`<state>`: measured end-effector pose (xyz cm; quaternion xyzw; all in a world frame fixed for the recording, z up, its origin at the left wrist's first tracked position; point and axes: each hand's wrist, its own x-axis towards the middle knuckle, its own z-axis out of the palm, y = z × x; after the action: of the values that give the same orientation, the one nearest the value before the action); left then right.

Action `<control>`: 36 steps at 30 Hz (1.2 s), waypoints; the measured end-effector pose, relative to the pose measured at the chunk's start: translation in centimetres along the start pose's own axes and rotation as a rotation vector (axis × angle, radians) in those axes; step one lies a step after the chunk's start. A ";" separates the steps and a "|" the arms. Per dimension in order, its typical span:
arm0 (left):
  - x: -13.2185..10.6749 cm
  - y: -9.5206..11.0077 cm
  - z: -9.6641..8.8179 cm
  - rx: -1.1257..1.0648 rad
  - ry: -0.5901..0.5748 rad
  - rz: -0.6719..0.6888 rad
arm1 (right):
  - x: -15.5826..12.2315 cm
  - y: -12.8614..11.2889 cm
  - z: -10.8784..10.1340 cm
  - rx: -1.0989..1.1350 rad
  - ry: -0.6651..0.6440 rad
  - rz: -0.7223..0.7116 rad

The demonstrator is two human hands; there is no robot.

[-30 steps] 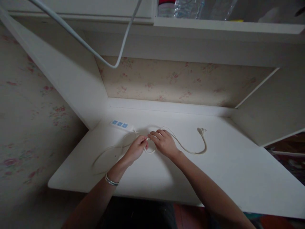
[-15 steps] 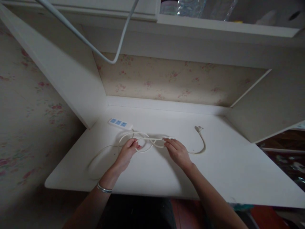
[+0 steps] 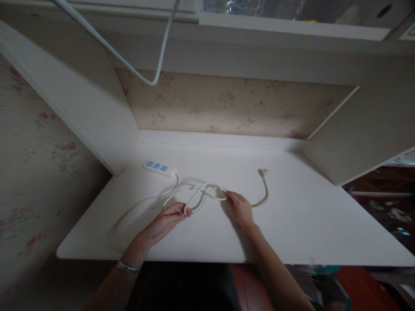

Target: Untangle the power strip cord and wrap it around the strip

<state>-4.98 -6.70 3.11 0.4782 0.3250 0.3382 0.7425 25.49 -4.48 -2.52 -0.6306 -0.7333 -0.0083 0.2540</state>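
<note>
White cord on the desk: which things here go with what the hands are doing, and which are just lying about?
In hand: white cord, pinched in loops by left hand and right hand; its power strip and plug, resting on the desk.
Just about: pale cable hanging overhead; clear bottles on the top shelf.

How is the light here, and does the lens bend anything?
Head view: dim, the desk brightest, near black under its front edge; left hand and right hand cast soft shadows beside the cord; the side panels splay outward, a wide-angle effect.
</note>
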 end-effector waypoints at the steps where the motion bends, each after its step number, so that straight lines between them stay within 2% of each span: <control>1: 0.0 0.2 0.1 0.063 -0.003 -0.019 | 0.1 -0.2 0.1 0.017 0.001 -0.004; 5: 0.3 0.8 0.4 0.490 -0.159 -0.117 | 0.4 -0.6 0.2 0.073 -0.003 -0.012; 7: 0.8 1.5 0.2 0.693 -0.229 -0.098 | 0.4 -0.6 0.3 0.104 -0.006 -0.001; 9: 1.4 2.8 -0.2 0.854 -0.240 -0.070 | 0.3 -0.6 0.4 0.141 0.000 0.004; 11: 2.3 4.6 -0.7 1.006 -0.207 -0.086 | 0.1 -0.5 0.4 0.188 0.007 -0.002; 13: 3.6 6.6 -0.7 1.213 -0.025 -0.114 | -0.1 -0.5 0.3 0.240 0.010 -0.017; 15: 5.3 8.2 0.2 1.403 0.194 0.010 | -0.1 -0.6 0.1 0.277 0.007 -0.040; 16: 6.3 8.6 0.9 1.440 0.223 0.128 | -0.2 -0.6 0.0 0.284 0.007 -0.051; 18: 8.3 8.5 2.8 1.479 0.127 0.340 | -0.1 -0.8 -0.2 0.281 0.001 -0.069; 20: 10.2 7.4 4.6 1.614 -0.005 0.440 | -0.1 -1.0 -0.3 0.271 -0.004 -0.074; 22: 11.6 5.6 5.9 1.797 -0.095 0.415 | 0.0 -1.3 -0.3 0.247 0.005 -0.050; 25: 12.8 3.4 6.6 1.897 -0.128 0.357 | 0.0 -1.7 -0.1 0.204 0.040 0.018; 28: 13.0 2.8 5.9 1.897 -0.113 0.350 | -0.1 -1.8 -0.1 0.199 0.078 0.077; 31: 12.6 3.8 4.3 1.893 -0.048 0.340 | -0.2 -1.4 -0.5 0.170 0.112 0.173; 34: 11.6 5.5 2.2 1.879 0.086 0.327 | -0.2 -0.6 -0.9 0.101 0.123 0.273; 36: 10.8 6.5 0.5 1.813 0.250 0.327 | -0.1 0.2 -1.1 0.073 0.124 0.295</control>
<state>0.25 3.88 7.57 0.8757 0.4711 0.1046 -0.0124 26.04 -4.88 -1.66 -0.7200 -0.6156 0.0169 0.3201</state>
